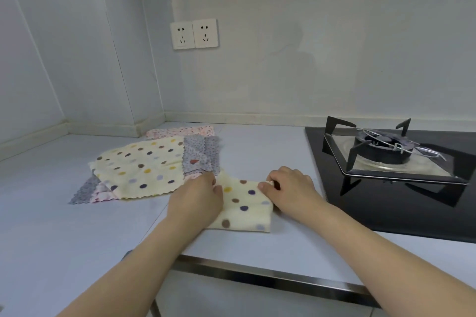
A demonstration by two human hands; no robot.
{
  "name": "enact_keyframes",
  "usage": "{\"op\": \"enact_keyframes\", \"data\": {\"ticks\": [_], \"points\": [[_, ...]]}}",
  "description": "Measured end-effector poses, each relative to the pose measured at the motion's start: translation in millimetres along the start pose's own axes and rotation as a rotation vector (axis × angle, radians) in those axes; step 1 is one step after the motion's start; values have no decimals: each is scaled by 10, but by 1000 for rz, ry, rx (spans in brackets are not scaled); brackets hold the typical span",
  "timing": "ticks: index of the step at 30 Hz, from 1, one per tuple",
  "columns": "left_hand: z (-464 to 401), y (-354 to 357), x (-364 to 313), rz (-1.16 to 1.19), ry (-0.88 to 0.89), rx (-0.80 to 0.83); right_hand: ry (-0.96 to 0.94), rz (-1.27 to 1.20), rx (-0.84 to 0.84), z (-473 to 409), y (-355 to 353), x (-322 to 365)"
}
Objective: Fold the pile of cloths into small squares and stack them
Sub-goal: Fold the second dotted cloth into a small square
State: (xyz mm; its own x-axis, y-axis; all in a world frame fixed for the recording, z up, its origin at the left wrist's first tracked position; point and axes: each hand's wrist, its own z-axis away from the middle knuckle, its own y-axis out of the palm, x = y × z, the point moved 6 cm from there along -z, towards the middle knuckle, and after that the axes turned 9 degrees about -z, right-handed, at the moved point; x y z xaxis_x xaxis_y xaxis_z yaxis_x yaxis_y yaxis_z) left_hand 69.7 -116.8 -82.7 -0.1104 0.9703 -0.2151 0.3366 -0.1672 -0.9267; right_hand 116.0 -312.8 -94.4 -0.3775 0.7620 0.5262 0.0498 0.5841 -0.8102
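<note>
A cream cloth with coloured dots (244,207) lies folded on the white counter near its front edge. My left hand (198,201) pinches its far left corner, and my right hand (291,188) pinches its far right corner. Behind and to the left lies the pile of unfolded cloths: a large cream dotted cloth (140,166) on top, a grey cloth (202,153) at its right and showing at the lower left, a pink patterned cloth (180,132) at the back.
A black gas hob (401,203) with a burner and pan support (383,152) sits to the right, close to my right hand. Two wall sockets (194,33) are on the back wall. A metal strip (270,275) edges the counter front.
</note>
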Motion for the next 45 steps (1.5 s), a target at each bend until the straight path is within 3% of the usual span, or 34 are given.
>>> {"op": "enact_keyframes", "data": {"ticks": [9, 15, 17, 19, 23, 26, 28, 30, 33, 39, 45], "points": [[-26, 38, 40, -43, 8, 169, 30, 53, 40, -19, 44, -31], [138, 10, 35, -133, -142, 248, 143, 89, 43, 142, -30, 2], [196, -10, -3, -66, -148, 291, 137, 48, 82, 228, -27, 59], [237, -37, -29, 176, -205, 289, 123, -173, 62, 334, -52, 110], [371, -153, -46, 790, -345, 246, 212, -964, -81, 512, -242, 146], [543, -230, -200, 970, -328, 297, 232, -1290, -136, 599, -353, 242], [616, -338, -319, 1002, -288, 207, 327, -1399, -145, 650, -365, 291], [667, -483, -413, 958, -252, 66, 472, -1378, -103, 735, -362, 355], [747, -632, -571, 945, -174, -31, 609, -1108, -32, 852, -297, 398], [822, -733, -644, 745, -99, -207, 367, -872, -329, 841, -410, 380], [761, -539, -634, 789, -107, -229, 257, -792, -422, 860, -510, 375]]}}
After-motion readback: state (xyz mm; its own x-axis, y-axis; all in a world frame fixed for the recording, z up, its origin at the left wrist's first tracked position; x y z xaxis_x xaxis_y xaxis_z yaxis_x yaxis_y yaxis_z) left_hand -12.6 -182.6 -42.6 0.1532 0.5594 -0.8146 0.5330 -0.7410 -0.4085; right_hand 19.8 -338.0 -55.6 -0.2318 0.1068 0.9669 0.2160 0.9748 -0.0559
